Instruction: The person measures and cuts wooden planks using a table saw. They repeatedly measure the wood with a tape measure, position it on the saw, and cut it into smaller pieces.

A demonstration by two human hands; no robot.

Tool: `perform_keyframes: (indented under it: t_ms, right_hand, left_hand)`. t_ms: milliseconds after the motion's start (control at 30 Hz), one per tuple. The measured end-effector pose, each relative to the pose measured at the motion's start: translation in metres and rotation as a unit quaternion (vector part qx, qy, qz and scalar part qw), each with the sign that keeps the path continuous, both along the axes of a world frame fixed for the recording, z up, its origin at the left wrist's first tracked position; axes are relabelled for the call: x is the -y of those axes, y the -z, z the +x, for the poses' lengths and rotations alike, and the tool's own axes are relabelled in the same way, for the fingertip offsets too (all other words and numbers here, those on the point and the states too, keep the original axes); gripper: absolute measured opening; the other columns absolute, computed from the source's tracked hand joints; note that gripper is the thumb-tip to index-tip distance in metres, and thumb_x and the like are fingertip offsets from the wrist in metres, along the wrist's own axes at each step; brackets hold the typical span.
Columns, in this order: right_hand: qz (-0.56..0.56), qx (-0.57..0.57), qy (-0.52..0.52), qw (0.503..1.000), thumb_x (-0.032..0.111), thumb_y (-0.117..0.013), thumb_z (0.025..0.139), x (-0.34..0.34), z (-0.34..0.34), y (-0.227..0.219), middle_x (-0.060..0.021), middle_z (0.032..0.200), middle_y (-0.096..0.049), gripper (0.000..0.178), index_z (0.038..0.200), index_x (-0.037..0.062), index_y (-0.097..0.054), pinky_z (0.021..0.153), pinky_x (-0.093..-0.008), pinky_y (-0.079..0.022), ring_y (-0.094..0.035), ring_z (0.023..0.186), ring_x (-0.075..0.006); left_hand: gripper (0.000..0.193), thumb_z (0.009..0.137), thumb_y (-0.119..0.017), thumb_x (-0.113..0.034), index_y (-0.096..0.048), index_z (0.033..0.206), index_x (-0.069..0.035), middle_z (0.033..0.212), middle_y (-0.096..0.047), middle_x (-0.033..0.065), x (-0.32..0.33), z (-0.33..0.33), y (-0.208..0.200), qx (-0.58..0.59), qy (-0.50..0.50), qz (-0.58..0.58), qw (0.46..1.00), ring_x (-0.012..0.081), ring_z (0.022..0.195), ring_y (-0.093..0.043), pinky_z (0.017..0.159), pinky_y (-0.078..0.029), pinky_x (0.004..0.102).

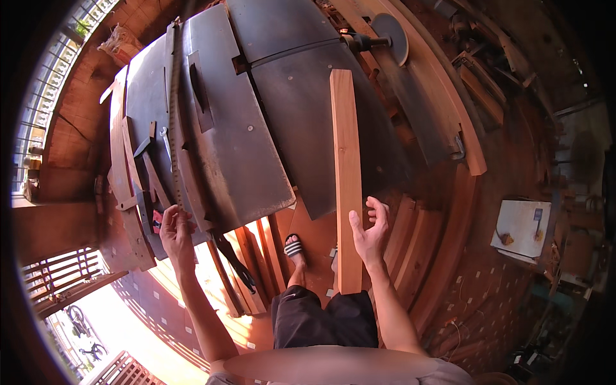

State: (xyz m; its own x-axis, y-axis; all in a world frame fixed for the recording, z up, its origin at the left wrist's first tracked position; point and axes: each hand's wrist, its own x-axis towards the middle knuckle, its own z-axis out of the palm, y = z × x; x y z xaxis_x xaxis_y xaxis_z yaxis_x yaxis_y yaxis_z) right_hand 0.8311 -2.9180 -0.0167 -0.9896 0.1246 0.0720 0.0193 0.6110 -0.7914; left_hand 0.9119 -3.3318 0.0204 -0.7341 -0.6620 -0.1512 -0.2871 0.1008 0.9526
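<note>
My left hand (177,232) is closed, its fingers pinched at the near end of a long, narrow measuring tape (174,128) with marks along it. The tape runs away from me over the left part of a dark metal machine table (250,173). A squared wooden beam (347,147) points away from me on the right, its near end by my lap and its far part over the metal table. Against its right edge rests the thumb of my right hand (371,234). The fingers of that hand are loosely bent and apart from the thumb, around nothing visible.
Left on the table lie a hammer (145,146), a wrench (166,141) and wood strips (122,160). A round disc (390,40) sits at the far right. Long boards (410,250) are stacked right of my legs. A white box (520,228) stands further right.
</note>
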Motion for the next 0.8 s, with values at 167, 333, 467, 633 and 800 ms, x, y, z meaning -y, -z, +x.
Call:
perform_keyframes:
  t_ms: [167, 333, 467, 633, 800]
  right_hand:
    - [-0.32, 0.071, -0.063, 0.943, 0.027, -0.078, 0.095, -0.028, -0.04, 0.01, -0.0061, 0.11, -0.066, 0.054, 0.136, -0.0031, -0.059, 0.084, -0.0251, -0.052, -0.059, 0.093, -0.009]
    - [-0.525, 0.149, -0.091, 0.833, 0.02, -0.074, 0.099, -0.055, -0.071, 0.033, -0.0072, 0.111, -0.069, 0.054, 0.143, -0.0035, -0.053, 0.083, -0.0256, -0.053, -0.064, 0.094, -0.0107]
    - [-0.57, 0.153, -0.091, 0.802, 0.014, -0.07, 0.101, -0.071, -0.079, 0.06, -0.0062, 0.098, -0.073, 0.027, 0.124, 0.0001, -0.067, 0.08, -0.0275, -0.057, -0.07, 0.086, -0.0137]
    - [-0.575, 0.161, -0.072, 0.799, 0.009, -0.07, 0.1, -0.065, -0.077, 0.071, -0.0074, 0.096, -0.076, 0.018, 0.116, 0.001, -0.071, 0.082, -0.0285, -0.059, -0.074, 0.088, -0.0156]
    - [-0.582, 0.149, -0.064, 0.797, 0.005, -0.071, 0.098, -0.053, -0.076, 0.082, -0.0084, 0.098, -0.076, 0.018, 0.115, 0.0003, -0.071, 0.082, -0.027, -0.058, -0.073, 0.089, -0.0152]
  left_hand:
    - [0.014, 0.102, -0.059, -0.005, -0.065, 0.11, 0.004, 0.083, -0.067, 0.0066, -0.112, -0.059, -0.026, 0.074, 0.268, -0.029, 0.96, 0.0098, 0.072, -0.059, 0.068, -0.05, 0.0264]
    - [0.015, 0.098, -0.064, -0.006, -0.071, 0.107, 0.004, 0.086, -0.071, 0.0107, -0.18, -0.122, 0.002, 0.111, 0.455, -0.108, 0.877, 0.0176, 0.079, -0.068, 0.074, -0.056, 0.034]
    - [0.015, 0.096, -0.064, -0.006, -0.072, 0.106, 0.003, 0.083, -0.071, 0.0131, -0.201, -0.149, 0.019, 0.117, 0.51, -0.159, 0.837, 0.0217, 0.078, -0.07, 0.075, -0.057, 0.0362]
    - [0.015, 0.094, -0.064, -0.007, -0.071, 0.101, 0.004, 0.078, -0.068, 0.0135, -0.206, -0.165, 0.032, 0.108, 0.525, -0.187, 0.823, 0.021, 0.07, -0.065, 0.071, -0.054, 0.0355]
    - [0.015, 0.092, -0.065, -0.005, -0.072, 0.102, 0.004, 0.081, -0.07, 0.0133, -0.201, -0.167, 0.041, 0.074, 0.515, -0.206, 0.829, 0.0233, 0.072, -0.066, 0.072, -0.054, 0.0365]
